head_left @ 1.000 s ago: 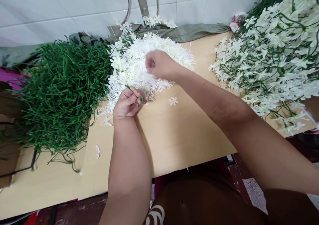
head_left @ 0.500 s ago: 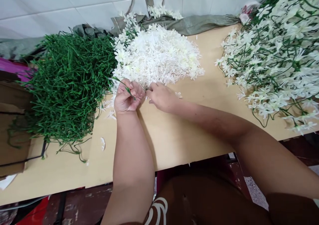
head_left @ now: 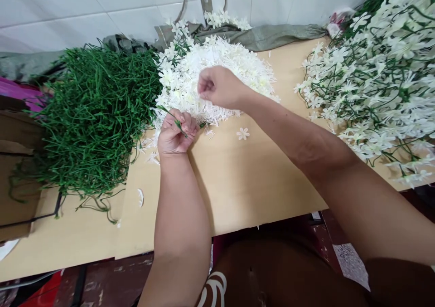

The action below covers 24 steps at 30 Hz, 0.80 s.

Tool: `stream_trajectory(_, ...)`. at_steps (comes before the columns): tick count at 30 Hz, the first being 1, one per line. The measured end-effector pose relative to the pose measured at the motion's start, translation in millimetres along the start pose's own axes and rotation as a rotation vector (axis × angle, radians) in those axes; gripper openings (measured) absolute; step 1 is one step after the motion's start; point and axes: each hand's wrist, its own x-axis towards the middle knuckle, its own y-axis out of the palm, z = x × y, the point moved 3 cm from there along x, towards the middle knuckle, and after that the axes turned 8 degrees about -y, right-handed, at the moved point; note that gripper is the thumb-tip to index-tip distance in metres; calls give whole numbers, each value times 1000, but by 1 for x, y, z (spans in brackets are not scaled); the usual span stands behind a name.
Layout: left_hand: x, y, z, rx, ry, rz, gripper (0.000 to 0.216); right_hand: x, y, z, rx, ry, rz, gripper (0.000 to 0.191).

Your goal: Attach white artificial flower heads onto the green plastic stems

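Between the closed fingers of my left hand [head_left: 177, 132] is a green plastic stem [head_left: 169, 114], its end poking out toward the upper left. My right hand [head_left: 219, 87] hovers over the front of a heap of white artificial petals and stamens [head_left: 249, 66]. Its fingers are curled to a pinch, and whatever they may hold is too small to make out. A single white flower [head_left: 243, 134] lies on the table below that hand. To the left, close to my left hand, rises a big tangle of green plastic stems [head_left: 98, 103].
On the right lies a large pile of white flowers on green stems [head_left: 380, 80]. A cardboard box [head_left: 18, 175] stands at the left edge of the table [head_left: 238, 193]. Behind everything, grey-green cloth [head_left: 282, 36] runs along the tiled wall [head_left: 136, 23].
My right hand has lifted away from my left hand, going up and slightly right over the white heap. The single flower now shows fully. My left hand still grips the stem, nearly unmoved.
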Motion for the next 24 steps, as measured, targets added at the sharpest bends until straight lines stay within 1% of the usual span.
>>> stream_trajectory(3, 1, 0, 0, -21, -10, 16, 52, 23, -21, 7, -60, -8, -153, 15)
stream_trajectory(5, 1, -1, 0, -29, -17, 7, 54, 24, -28, 11, -163, -10, -236, 26)
stream_trajectory(6, 1, -1, -1, -25, -18, 4, 55, 19, -26, 13, -218, -21, -238, 30)
stream_trajectory(7, 1, -1, -1, -12, -20, 0, 56, 11, -21, 15, -265, -42, -200, 31)
stream_trajectory(8, 1, -1, -1, 8, -21, -9, 56, 1, -12, 17, -306, -77, -125, 29)
stream_trajectory(10, 0, -1, -1, 47, -26, -25, 53, -23, 16, 17, -368, -152, 128, 26)
stream_trajectory(11, 0, -1, 0, 55, -27, -27, 51, -35, 30, 16, -396, -183, 225, 25)
stream_trajectory(12, 0, -1, 0, 53, -26, -22, 49, -46, 44, 14, -420, -197, 294, 25)
stream_trajectory(13, -1, 0, 0, 48, -24, -11, 48, -53, 54, 11, -432, -192, 322, 23)
stream_trajectory(15, -1, 1, -1, 42, -11, 22, 47, -61, 68, 5, -452, -180, 314, 24)
stream_trajectory(17, -1, 1, -2, 61, -1, 35, 48, -59, 70, 0, -454, -165, 293, 30)
stream_trajectory(20, -2, 0, -2, 116, -20, -19, 45, -50, 61, -3, -412, -145, 267, 30)
stream_trajectory(22, -2, -1, -2, 127, -35, -66, 43, -42, 53, -2, -373, -139, 185, 27)
stream_trajectory(24, -2, -1, -3, 97, -26, -87, 44, -37, 49, 4, -347, -145, 114, 23)
